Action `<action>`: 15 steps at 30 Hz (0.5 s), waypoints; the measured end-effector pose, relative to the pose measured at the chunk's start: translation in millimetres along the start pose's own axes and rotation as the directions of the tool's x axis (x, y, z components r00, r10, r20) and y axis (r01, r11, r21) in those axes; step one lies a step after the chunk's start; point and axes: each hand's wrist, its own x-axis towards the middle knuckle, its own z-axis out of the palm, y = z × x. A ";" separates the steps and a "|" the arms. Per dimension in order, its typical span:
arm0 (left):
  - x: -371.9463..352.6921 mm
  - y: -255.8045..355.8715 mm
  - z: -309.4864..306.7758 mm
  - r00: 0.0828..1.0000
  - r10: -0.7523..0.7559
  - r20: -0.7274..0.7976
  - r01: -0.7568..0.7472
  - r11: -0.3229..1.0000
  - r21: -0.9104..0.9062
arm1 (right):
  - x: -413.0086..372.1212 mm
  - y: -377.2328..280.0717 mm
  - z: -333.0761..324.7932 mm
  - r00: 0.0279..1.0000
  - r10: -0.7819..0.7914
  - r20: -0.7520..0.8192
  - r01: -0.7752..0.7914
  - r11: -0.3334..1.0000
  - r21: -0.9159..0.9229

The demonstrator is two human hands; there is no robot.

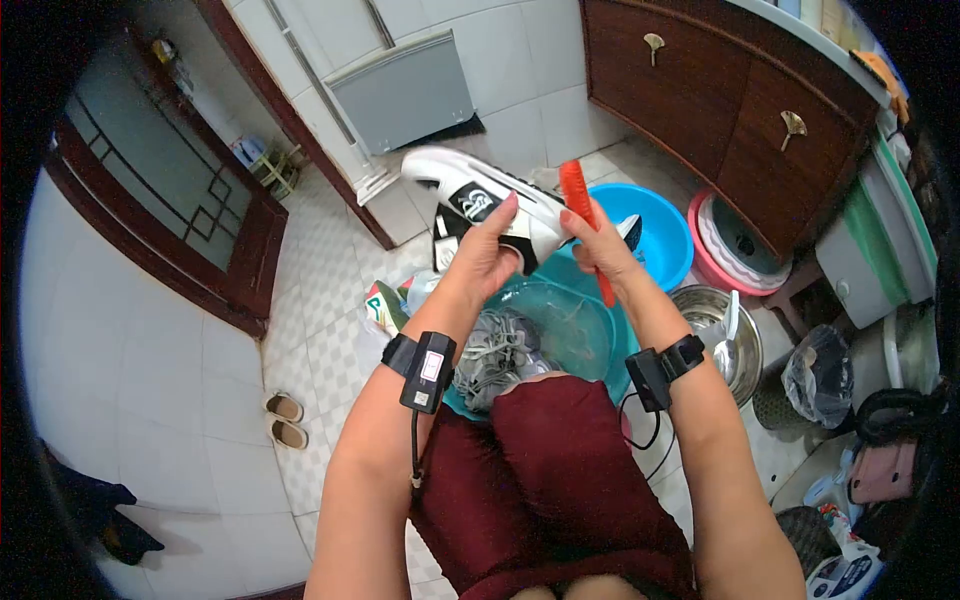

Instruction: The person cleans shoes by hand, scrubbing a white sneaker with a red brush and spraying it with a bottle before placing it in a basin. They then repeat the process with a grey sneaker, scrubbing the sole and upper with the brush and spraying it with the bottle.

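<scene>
Two hands meet at upper centre of the frame: the left hand [487, 255] grips a white shoe [480, 195], the right hand [600, 252] closes around a red brush [578, 200], above a teal basin [575, 325].

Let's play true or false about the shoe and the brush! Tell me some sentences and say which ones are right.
1. The left hand holds a white shoe. True.
2. The right hand holds a yellow sponge. False: it holds a red brush.
3. A grey shoe lies in the teal basin. True.
4. The slippers sit in the blue basin. False: they lie on the floor tiles.
</scene>
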 end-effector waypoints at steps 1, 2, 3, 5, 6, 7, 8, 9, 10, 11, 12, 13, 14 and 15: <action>-2.9 0.6 0.4 0.999 -0.051 -0.012 0.051 0.997 0.055 | 13.4 6.3 -7.3 0.980 -0.189 -0.059 0.179 0.974 -0.141; -2.4 0.0 -3.3 0.998 -0.059 -0.022 0.061 0.992 0.108 | 21.4 3.6 -3.5 0.922 -0.378 -0.088 0.340 0.896 -0.285; -0.8 -2.3 -5.2 0.998 -0.043 -0.035 0.047 0.991 0.128 | 18.1 2.4 -5.6 0.855 -0.513 -0.078 0.414 0.764 -0.495; 2.9 -6.7 -10.3 0.998 -0.012 -0.059 0.022 0.986 0.168 | 2.1 -6.4 1.4 0.767 -0.638 -0.072 0.314 0.471 -0.825; 6.1 -9.4 -13.4 0.996 0.032 -0.079 -0.013 0.973 0.231 | -6.9 -11.3 9.4 0.765 -0.640 -0.075 0.184 0.329 -0.926; 8.7 -13.3 -15.9 0.993 0.069 -0.095 -0.040 0.961 0.273 | -16.0 -13.7 15.7 0.762 -0.644 -0.076 0.047 0.171 -0.984; 10.4 -14.9 -14.5 0.988 0.107 -0.109 -0.068 0.947 0.315 | -25.3 -13.8 22.0 0.790 -0.610 -0.053 0.035 0.132 -0.991; 11.5 -15.3 -13.8 0.982 0.144 -0.122 -0.092 0.929 0.358 | -29.9 -5.9 26.5 0.789 -0.614 0.010 0.099 0.111 -0.989; 12.2 -14.2 -13.8 0.984 0.131 -0.119 -0.079 0.928 0.364 | -32.3 5.4 30.1 0.784 -0.616 0.072 0.163 0.093 -0.982; 13.5 -12.7 -14.0 0.987 0.116 -0.115 -0.065 0.926 0.371 | -36.2 11.3 35.7 0.776 -0.617 0.132 0.224 0.075 -0.972; 14.6 -12.6 -13.8 0.989 0.099 -0.112 -0.049 0.925 0.377 | -40.3 16.0 42.0 0.807 -0.573 0.142 0.233 0.088 -0.968; 14.2 -14.2 -13.8 0.991 0.081 -0.111 -0.032 0.923 0.383 | -37.6 13.2 39.3 0.807 -0.582 0.107 0.202 0.101 -0.974; 12.7 -16.8 -10.0 0.987 0.141 -0.073 -0.107 0.932 0.346 | -28.4 6.6 34.8 0.804 -0.591 0.073 0.172 0.113 -0.979; 9.3 -18.5 -3.4 0.986 0.139 -0.090 -0.100 0.933 0.346 | -17.5 -0.9 31.2 0.798 -0.601 0.039 0.143 0.126 -0.982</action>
